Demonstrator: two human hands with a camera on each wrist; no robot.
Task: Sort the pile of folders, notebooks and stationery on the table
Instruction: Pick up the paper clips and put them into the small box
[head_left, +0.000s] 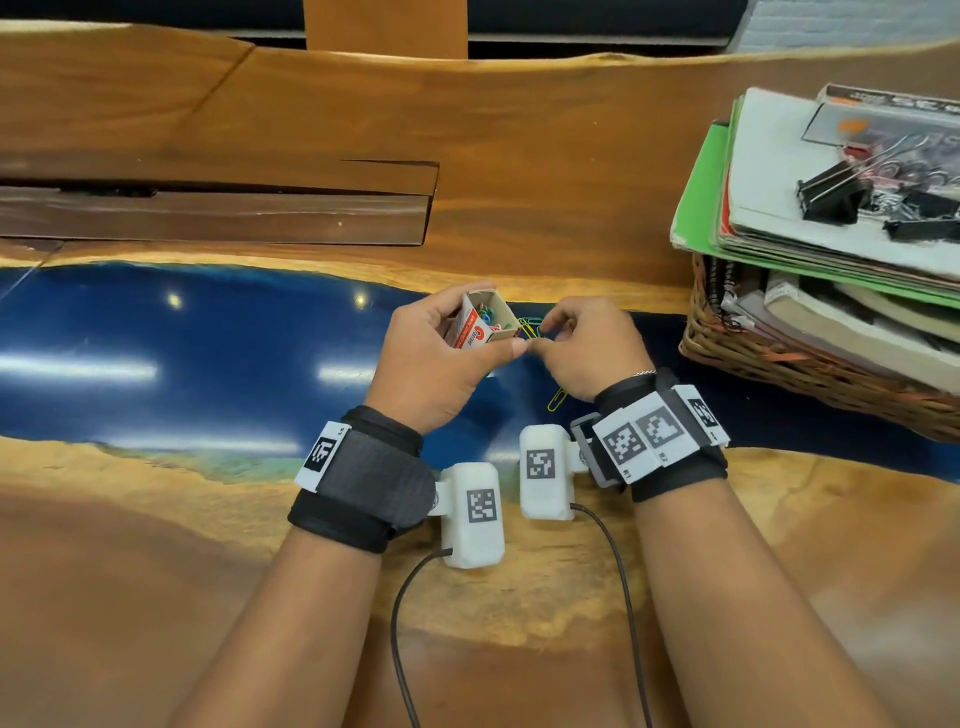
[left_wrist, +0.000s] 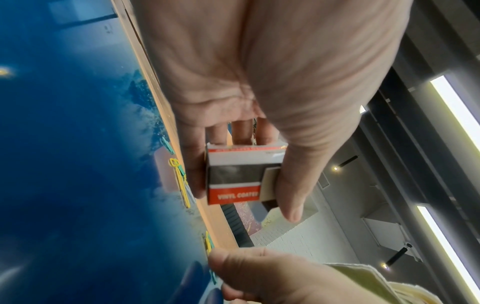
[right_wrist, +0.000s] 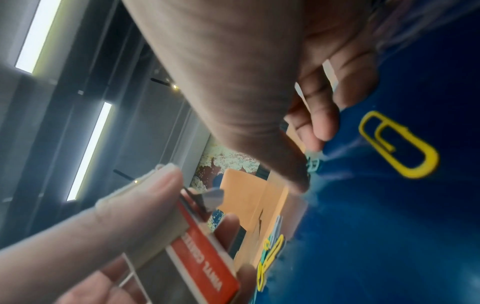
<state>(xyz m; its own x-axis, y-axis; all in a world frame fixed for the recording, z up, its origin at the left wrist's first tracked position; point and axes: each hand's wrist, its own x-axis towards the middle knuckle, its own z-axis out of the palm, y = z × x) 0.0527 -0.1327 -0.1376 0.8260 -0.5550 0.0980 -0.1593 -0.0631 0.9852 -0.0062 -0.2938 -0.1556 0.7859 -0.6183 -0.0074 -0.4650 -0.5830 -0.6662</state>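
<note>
My left hand (head_left: 441, 353) grips a small red-and-white paper clip box (head_left: 480, 325), its tray slid open and showing coloured clips. The same box (left_wrist: 233, 179) fills the left wrist view between thumb and fingers. Just right of it, my right hand (head_left: 582, 345) pinches a teal paper clip (right_wrist: 313, 164) off the blue resin surface. Several yellow and green clips (head_left: 530, 328) lie between the two hands. One yellow clip (head_left: 557, 400) lies near my right wrist, and shows large as the yellow clip (right_wrist: 400, 144) in the right wrist view.
A wicker basket (head_left: 779, 364) at the right holds notebooks. On it rests a stack of folders (head_left: 769, 208) topped with black binder clips (head_left: 831, 195). A dark wooden recess (head_left: 218, 208) runs along the table's back left.
</note>
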